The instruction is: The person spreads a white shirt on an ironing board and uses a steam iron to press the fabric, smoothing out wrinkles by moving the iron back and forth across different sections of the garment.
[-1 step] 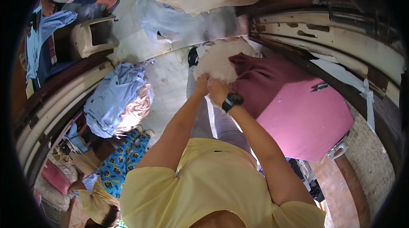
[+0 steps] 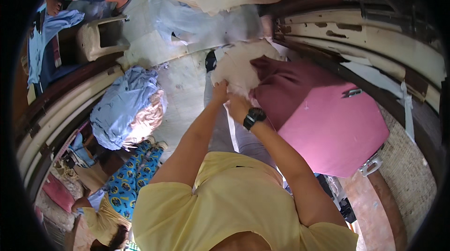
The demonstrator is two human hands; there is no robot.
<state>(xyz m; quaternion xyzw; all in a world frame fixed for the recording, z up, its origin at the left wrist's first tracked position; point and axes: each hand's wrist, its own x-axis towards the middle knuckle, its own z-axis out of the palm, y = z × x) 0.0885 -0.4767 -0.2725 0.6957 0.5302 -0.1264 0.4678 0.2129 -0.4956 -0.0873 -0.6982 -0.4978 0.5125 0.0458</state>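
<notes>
Left hand [image 2: 220, 91] and right hand [image 2: 238, 106] meet at the near edge of the beige cloth [image 2: 236, 66]; finger closure cannot be told. Cloth lies off the left edge of the pink worktop [image 2: 333, 134], beside maroon fabric [image 2: 286, 82]. Judged risk: a snag between the two could drag the fabric askew.

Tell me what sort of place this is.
Probably a sewing workroom: maroon cloth and what look like thread snips lie on a pink tabletop, and blue cloth is heaped at the left.
</notes>
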